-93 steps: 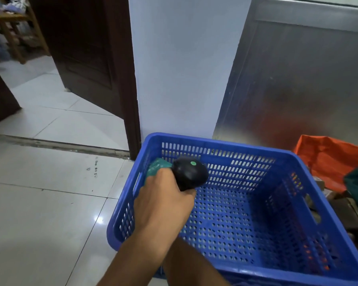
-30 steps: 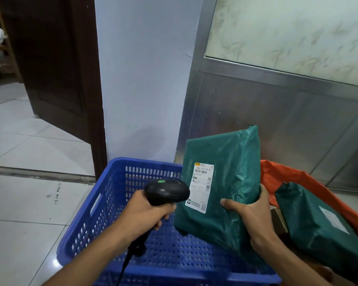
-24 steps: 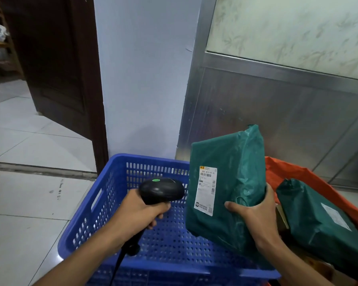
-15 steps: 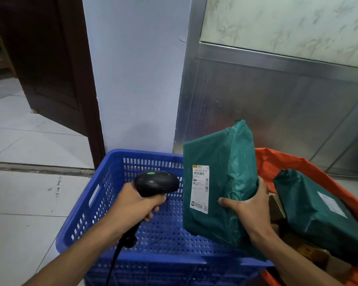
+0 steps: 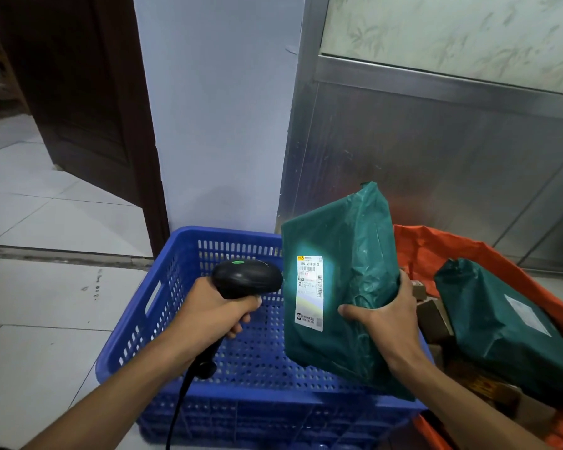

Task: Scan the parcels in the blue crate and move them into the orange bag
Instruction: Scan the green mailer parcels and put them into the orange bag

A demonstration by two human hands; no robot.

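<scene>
My right hand (image 5: 382, 316) holds a green plastic parcel (image 5: 348, 254) upright over the right side of the blue crate (image 5: 150, 326). Its white label (image 5: 310, 292) faces left and is lit by a pale glow. My left hand (image 5: 208, 315) grips a black barcode scanner (image 5: 247, 279), its head a short way from the label and pointed at it. The crate's visible floor holds no parcels. The orange bag (image 5: 436, 251) stands open at the right, with another green parcel (image 5: 501, 323) and brown boxes (image 5: 433, 316) inside.
A white wall pillar (image 5: 218, 108) and a metal panelled door (image 5: 436, 151) stand right behind the crate and bag. A dark wooden door (image 5: 88, 102) hangs open at the left over pale floor tiles (image 5: 39, 303). The scanner's cable (image 5: 179, 404) hangs down in front of the crate.
My right hand brought a green parcel up beside the crate and turned its label toward the scanner. The scanner light now falls on the label.
</scene>
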